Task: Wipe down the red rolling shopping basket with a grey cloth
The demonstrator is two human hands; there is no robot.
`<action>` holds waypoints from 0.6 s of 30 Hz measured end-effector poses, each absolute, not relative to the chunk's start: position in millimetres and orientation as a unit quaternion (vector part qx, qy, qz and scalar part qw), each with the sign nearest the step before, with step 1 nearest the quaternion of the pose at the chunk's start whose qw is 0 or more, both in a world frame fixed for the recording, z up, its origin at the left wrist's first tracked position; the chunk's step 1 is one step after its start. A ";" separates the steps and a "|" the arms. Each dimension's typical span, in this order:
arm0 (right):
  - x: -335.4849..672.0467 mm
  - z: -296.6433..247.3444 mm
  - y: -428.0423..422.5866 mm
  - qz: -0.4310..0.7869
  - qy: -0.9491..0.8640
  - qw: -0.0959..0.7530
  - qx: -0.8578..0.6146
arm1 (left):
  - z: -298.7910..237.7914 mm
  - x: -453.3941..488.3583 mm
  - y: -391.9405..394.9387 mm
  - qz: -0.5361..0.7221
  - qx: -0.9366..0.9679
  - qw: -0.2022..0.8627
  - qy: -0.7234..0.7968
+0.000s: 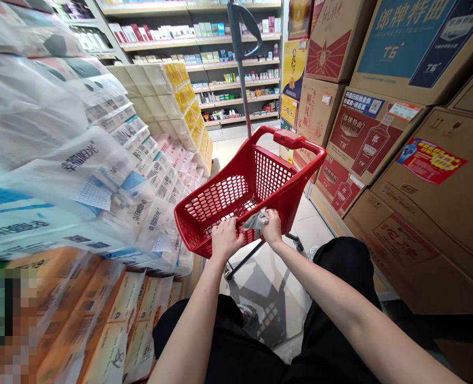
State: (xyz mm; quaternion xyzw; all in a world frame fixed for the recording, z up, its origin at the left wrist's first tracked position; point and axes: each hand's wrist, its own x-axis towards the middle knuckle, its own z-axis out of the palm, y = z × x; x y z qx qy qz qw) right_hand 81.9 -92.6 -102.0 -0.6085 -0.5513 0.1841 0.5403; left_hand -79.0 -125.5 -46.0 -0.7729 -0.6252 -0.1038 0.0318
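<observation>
A red plastic shopping cart (204, 200) with a perforated basket stands on grey legs just ahead of my knees. My left hand (224, 238) grips the basket's near rim, fingers bent over the edge. Against the outside of the same side, my right hand (272, 226) is closed on a crumpled grey-white cloth (256, 221). Part of that cloth hangs toward my left thumb, touching the red plastic. Inside, the basket holds nothing that I can see. The cart's handle (290, 140) is at the far right end of the basket.
Stacked tissue packs (80, 165) crowd the left, with orange packs (100, 314) below them. Cardboard cartons (380, 138) rise along the right. Shelves of small boxed goods (204, 42) stand at the back. A grey pole with a looped handle (240, 58) rises behind the cart. Pale floor tiles (316, 224) run between.
</observation>
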 end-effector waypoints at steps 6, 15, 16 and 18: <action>122.5 -48.1 -88.9 0.041 -0.617 0.568 -0.543 | -45.5 -82.8 -127.2 -0.092 -0.769 0.029 -0.631; 207.5 -11.8 -34.3 -0.139 -0.719 0.388 -0.560 | -45.8 -75.4 -126.0 -0.087 -0.757 0.033 -0.646; 196.6 -19.5 -37.9 -0.132 -0.733 0.382 -0.548 | -45.5 -73.2 -126.1 -0.090 -0.756 0.032 -0.647; 164.0 -36.6 -51.0 -0.104 -0.764 0.375 -0.514 | -44.9 -68.1 -127.2 -0.102 -0.756 0.025 -0.647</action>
